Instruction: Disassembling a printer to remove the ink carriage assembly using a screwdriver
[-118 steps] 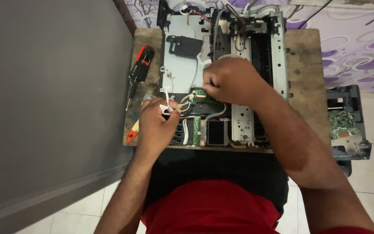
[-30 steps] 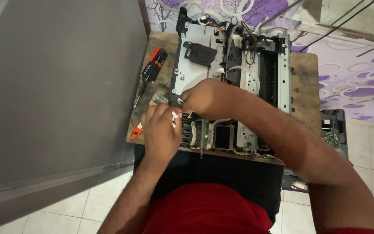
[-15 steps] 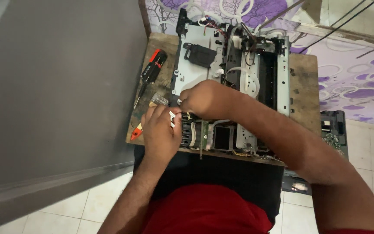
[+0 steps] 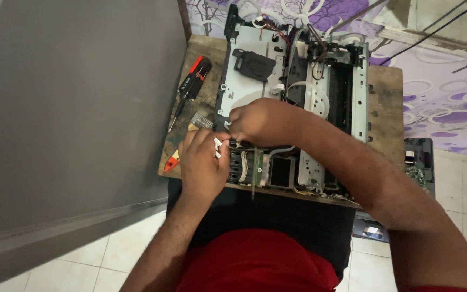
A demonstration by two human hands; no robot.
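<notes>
Left hand [image 4: 204, 165]: resting at the near-left corner of the chassis [image 4: 293, 103], its fingers narrowed and pinching small white connectors [image 4: 217, 146] at the fingertips.
Right hand [image 4: 263, 121]: reaching in from the right and lying over the chassis, knuckles up; its fingers are curling down tightly just beyond the left fingers, almost touching them. What they are gripping is hidden under the hand, so I cannot tell.
Connectors: sitting between the two sets of fingertips, right at the chassis edge.
Chassis: an opened printer frame of grey metal and black plastic, lying flat on the desk [image 4: 385, 108], stretching away from the fingers and to their right.
Board [image 4: 255, 167]: a green circuit board standing on edge, just on the near side of the right fingers.
Screwdriver [image 4: 190, 86]: red and black, lying on the desk beyond and left of the left fingers, well apart from them.
Orange tool [image 4: 172, 161]: its tip is peeking out just left of the left hand.
Metal block [image 4: 202, 121]: a small grey piece lying just beyond the left fingers.
</notes>
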